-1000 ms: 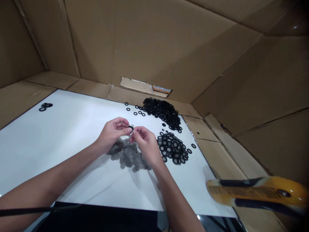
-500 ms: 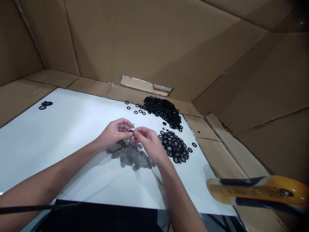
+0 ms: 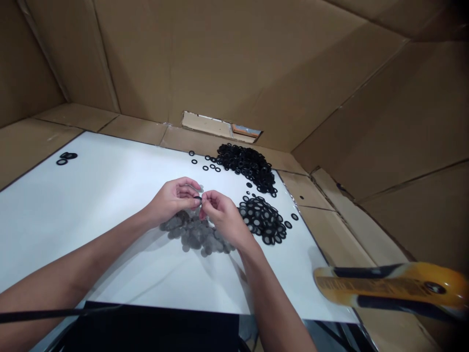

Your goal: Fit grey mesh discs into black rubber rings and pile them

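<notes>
Our left hand (image 3: 172,199) and right hand (image 3: 223,215) meet above a pile of round grey wire-mesh discs (image 3: 196,234), fingertips pressed together, pinching a small black rubber ring (image 3: 198,198) up where we can see it. A heap of loose black rubber rings (image 3: 245,164) and a pile of black-rimmed mesh discs (image 3: 262,221) lie separately on the white board (image 3: 91,195), seemingly kept apart by kind and within reach.

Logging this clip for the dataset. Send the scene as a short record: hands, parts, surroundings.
left hand: fingertips grip a small black rubber ring
right hand: fingertips meet the same ring from the other side
nearest parts: grey mesh discs, loose pile just below the hands
other piles: black rubber rings, farther off; black rings with pale mesh centres, beside the right hand
surface: white board
surroundings: cardboard walls; orange-yellow handle, blurred, lower right
</notes>
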The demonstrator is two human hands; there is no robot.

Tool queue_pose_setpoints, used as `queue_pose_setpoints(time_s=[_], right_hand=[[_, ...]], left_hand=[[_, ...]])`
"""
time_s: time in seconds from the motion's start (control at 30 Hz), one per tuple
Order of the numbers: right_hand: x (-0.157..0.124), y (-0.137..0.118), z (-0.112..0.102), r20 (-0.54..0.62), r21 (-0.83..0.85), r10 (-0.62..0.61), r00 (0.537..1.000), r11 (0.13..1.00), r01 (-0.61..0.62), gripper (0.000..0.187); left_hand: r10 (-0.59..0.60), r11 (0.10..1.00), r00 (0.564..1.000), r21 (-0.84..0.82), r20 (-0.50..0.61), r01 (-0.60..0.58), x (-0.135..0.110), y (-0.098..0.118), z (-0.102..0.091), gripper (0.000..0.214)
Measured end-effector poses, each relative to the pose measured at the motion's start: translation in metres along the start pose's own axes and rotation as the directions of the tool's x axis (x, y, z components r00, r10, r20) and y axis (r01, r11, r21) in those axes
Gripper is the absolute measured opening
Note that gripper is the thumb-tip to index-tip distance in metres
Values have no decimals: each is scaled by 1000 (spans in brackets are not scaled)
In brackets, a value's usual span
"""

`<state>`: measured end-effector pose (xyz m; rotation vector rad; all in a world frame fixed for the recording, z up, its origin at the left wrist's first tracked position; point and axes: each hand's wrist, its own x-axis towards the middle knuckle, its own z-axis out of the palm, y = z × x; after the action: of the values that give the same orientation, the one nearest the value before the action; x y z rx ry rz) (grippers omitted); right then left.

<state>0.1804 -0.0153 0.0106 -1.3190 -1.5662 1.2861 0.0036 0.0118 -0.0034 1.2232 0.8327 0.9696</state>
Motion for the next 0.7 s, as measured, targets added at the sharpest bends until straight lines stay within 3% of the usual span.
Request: queue_pose_setpoints(time_s=[0.3, 0.53, 0.7], right_hand=[[-2, -2, 0, -60, -48, -45, 997, 998, 42, 16], [2, -3, 5, -137, 92, -36, 990, 995, 49, 22], [2, -1, 7, -135, 75, -18, 991, 997, 29, 19]], left_hand=[[11, 999, 998, -48, -60, -14, 1, 0, -1, 35], [70, 996, 988, -41, -136, -76, 0, -5, 3, 34], [95, 994, 984, -40, -150, -102, 2, -8, 4, 32]])
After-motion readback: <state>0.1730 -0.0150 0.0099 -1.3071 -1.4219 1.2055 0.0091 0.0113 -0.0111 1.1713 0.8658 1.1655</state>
